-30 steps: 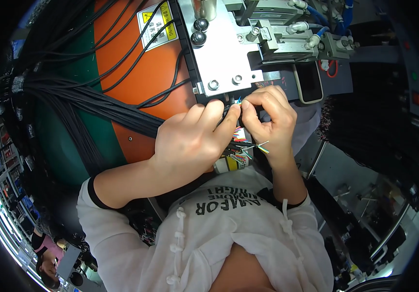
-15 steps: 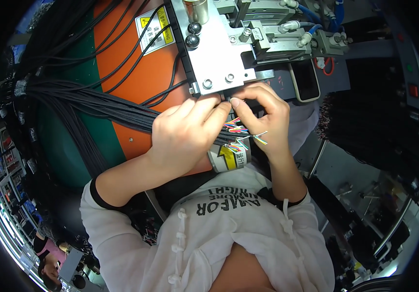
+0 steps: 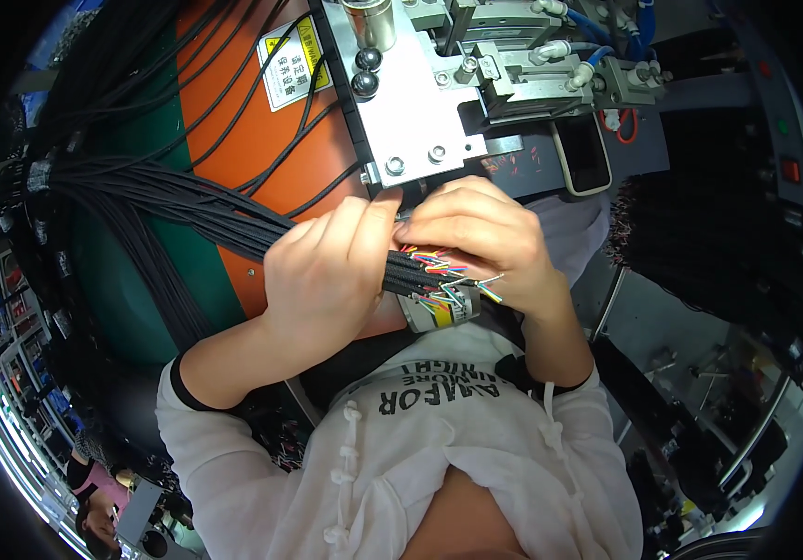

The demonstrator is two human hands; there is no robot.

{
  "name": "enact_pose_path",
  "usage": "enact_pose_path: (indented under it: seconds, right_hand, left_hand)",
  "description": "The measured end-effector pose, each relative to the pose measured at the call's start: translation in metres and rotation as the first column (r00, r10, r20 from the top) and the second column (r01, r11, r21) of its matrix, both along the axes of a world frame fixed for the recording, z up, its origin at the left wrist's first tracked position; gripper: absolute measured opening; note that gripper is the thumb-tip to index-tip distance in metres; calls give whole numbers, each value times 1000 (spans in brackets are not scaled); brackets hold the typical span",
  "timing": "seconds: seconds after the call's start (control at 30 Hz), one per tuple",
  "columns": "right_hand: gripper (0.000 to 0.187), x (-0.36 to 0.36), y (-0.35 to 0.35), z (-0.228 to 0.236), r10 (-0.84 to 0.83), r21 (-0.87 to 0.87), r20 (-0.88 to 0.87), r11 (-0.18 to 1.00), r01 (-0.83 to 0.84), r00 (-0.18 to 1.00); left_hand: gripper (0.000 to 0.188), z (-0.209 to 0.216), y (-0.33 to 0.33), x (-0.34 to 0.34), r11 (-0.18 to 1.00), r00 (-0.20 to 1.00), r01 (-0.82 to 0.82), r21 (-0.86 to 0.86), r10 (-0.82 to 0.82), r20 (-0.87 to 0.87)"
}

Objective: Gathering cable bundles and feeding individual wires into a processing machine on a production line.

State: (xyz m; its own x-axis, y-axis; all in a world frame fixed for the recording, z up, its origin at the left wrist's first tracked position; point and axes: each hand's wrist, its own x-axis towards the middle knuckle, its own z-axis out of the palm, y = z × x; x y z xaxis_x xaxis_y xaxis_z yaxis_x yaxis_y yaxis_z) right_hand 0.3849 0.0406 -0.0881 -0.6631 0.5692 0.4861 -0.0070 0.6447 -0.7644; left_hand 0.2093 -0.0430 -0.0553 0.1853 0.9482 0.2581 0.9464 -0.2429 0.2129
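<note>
A thick bundle of black cables comes in from the left and passes through my left hand, whose fingers are closed round it. Past that hand the cables end in stripped, multicoloured wires. Close by, my right hand is curled, its fingertips pinched together near my left fingertips. What the right fingers hold is hidden. Both hands are just below the front edge of a machine's bright metal plate, which carries bolts and two dark round knobs.
An orange and green surface with a warning label lies under loose cables. Pneumatic cylinders with blue hoses stand at the upper right, by a phone and red-handled scissors. More black cables hang at right. Another person is far left.
Both hands have drawn back from the plate's edge, the left one moving left and slightly down. More of the cable bundle shows between them, and the right fingers have curled over.
</note>
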Motion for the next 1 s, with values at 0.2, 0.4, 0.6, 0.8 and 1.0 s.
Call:
enact_pose_path:
  seconds: [0.2, 0.4, 0.6, 0.8, 1.0]
  right_hand:
    - [26, -16, -4, 4, 81, -87, -116, 992, -92, 990]
    - [24, -17, -10, 1, 79, -187, -222, 975, -122, 972]
    - [19, -13, -16, 4, -93, -401, -319, 915, -45, 943]
    - [19, 13, -24, 6, -260, -320, -129, 924, 208, 957]
    - [20, 8, -24, 15, -279, -253, -205, 941, 224, 938]
  left_hand:
    - [19, 5, 3, -14, 997, 995, 24, -67, -17, 103]
    - [20, 17, 2, -24, 990, 978, 112, -88, -94, 186]
    - [20, 21, 4, -26, 982, 901, 174, 77, -190, 389]
    - [23, 20, 1, -14, 956, 830, 117, 269, -243, 502]
    - [23, 7, 6, 3, 923, 919, 268, 276, -331, 214]
